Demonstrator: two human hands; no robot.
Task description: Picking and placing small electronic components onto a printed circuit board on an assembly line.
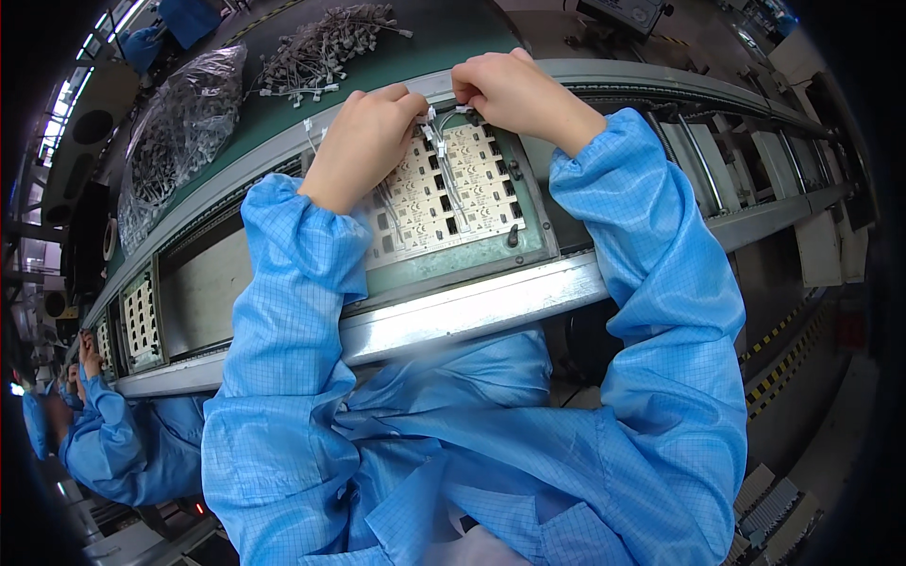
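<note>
Head view: left hand (363,141) and right hand (510,90) pinch thin white wires (444,127), seemingly, over a gridded circuit panel (453,193).

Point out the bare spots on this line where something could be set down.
Free: the grey flat carrier panel, between the two white circuit panels. Also the dark green belt right of the loose pile of grey wire connectors. Crowded: under both hands, and by the clear plastic bag.

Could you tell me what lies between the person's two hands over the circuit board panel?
In the head view, thin white wires with small connectors lie between left hand and right hand.
</note>
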